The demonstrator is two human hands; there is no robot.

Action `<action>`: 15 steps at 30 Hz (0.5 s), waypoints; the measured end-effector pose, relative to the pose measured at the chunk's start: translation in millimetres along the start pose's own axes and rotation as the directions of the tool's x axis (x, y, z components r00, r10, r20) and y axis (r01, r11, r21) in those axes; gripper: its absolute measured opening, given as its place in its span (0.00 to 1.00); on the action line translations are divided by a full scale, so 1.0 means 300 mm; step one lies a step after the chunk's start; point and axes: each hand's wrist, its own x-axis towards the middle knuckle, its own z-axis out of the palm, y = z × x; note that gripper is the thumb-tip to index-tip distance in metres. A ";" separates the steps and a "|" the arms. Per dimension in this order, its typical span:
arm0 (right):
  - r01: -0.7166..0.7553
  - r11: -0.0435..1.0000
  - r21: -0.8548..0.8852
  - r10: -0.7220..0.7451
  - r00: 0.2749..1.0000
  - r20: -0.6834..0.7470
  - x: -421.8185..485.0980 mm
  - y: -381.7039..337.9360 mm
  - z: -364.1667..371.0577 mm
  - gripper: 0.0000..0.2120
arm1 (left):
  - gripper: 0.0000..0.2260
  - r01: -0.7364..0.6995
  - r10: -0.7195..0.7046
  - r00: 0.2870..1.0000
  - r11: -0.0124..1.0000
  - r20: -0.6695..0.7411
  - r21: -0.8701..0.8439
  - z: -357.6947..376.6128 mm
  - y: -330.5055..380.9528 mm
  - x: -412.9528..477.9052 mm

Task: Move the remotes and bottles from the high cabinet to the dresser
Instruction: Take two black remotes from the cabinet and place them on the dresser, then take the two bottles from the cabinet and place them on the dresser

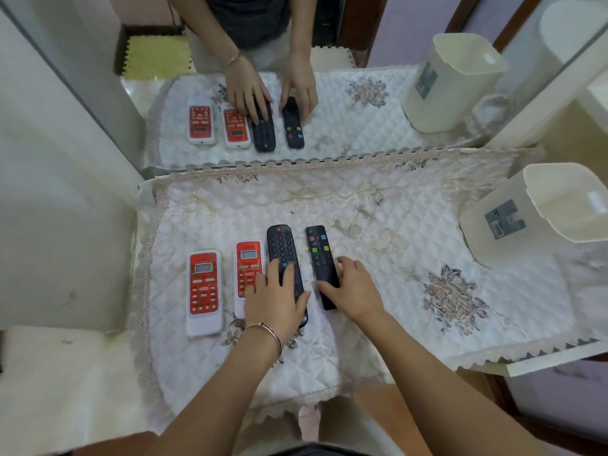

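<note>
On dresser cloth [378, 291] | 2 red remotes [204, 291], 2 black remotes [283, 248] | left hand [276, 301] flat, grip released | right hand [355, 291] likewise

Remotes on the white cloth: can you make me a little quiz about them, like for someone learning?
1. How many remotes lie on the quilted cloth, not counting the mirror?
2. True or false: the left hand rests on the wide black remote.
3. Which thing stands at the far right: A) a bottle, B) a cream plastic bin, C) a lamp?

Key
1. Four: two red-and-white remotes and two black ones.
2. True; the right hand is on the slim black remote.
3. B.
</note>
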 end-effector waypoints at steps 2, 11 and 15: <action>-0.036 0.998 0.042 0.037 0.999 -0.014 -0.031 0.029 -0.014 0.27 | 0.26 -0.011 0.011 1.000 1.000 -0.022 -0.011 0.001 -0.012 -0.018; -0.198 0.938 0.284 0.233 0.968 -0.094 -0.375 0.390 -0.107 0.16 | 0.18 -0.412 0.412 0.911 0.911 -0.032 -0.003 -0.031 0.133 -0.115; -0.358 0.861 0.362 0.416 0.905 -0.094 -0.648 0.636 -0.075 0.16 | 0.22 -0.613 0.619 0.780 0.785 0.086 -0.090 0.073 0.305 -0.202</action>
